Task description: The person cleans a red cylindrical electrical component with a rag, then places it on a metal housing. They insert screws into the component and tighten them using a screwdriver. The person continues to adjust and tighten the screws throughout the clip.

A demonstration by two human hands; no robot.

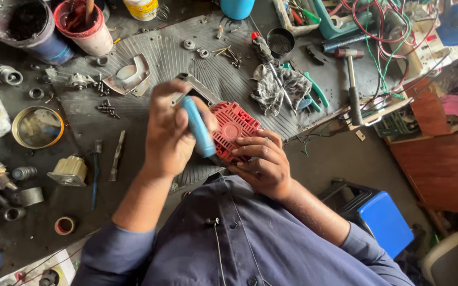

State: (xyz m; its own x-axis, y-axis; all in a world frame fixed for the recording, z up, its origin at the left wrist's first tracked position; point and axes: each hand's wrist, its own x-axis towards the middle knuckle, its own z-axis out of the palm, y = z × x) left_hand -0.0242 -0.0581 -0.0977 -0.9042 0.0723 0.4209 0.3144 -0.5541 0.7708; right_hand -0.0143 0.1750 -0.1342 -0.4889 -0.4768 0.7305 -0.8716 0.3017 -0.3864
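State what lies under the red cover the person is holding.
Under the red cover a ribbed grey mat shows, held by the right hand. The mat directly beneath is hidden.

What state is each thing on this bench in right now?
Red cover: gripped by right hand, off the mat.
Blue-handled tool: held in left hand, against the cover.
Hammer: lying flat.
Rag: crumpled.
Round tin: open.
Red cup: upright.

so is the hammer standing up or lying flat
Lying flat: the hammer rests on its side on the bench, handle along the surface.
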